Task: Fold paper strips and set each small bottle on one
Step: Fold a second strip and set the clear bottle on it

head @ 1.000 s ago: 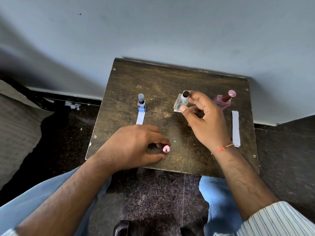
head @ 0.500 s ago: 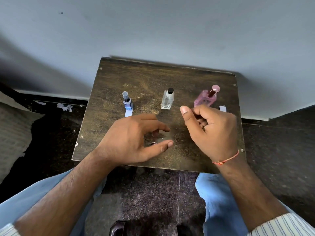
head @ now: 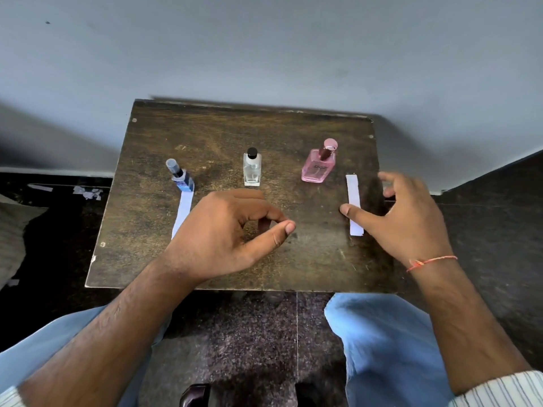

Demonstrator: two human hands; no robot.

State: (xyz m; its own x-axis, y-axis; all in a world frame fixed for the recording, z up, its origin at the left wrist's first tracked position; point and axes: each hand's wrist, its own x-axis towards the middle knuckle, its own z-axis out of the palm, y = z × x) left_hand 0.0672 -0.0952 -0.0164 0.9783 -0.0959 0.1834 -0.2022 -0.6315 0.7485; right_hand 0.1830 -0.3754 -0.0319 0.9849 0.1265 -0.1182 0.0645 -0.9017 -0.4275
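Three small bottles stand in a row on the wooden board (head: 205, 136). The blue bottle (head: 180, 180) at the left sits on the far end of a white paper strip (head: 182, 214). The clear bottle with a black cap (head: 252, 169) and the pink bottle (head: 318, 167) stand on bare wood. A second white strip (head: 354, 198) lies flat to the right of the pink bottle. My right hand (head: 411, 218) hovers over it with spread fingers, thumb tip at the strip's edge. My left hand (head: 226, 233) rests at the middle front, fingers curled; a small dark shape beneath them is mostly hidden.
The board sits low against a grey wall (head: 264, 54), with dark floor (head: 53, 230) around it. Paper scraps (head: 86, 191) lie on the floor at the left. My knees in blue trousers (head: 382, 333) are just under the board's near edge.
My right hand let go of the clear bottle and moved right, opening over the right-hand strip. My left hand stayed at the middle front; the pink cap it pinched is out of sight.
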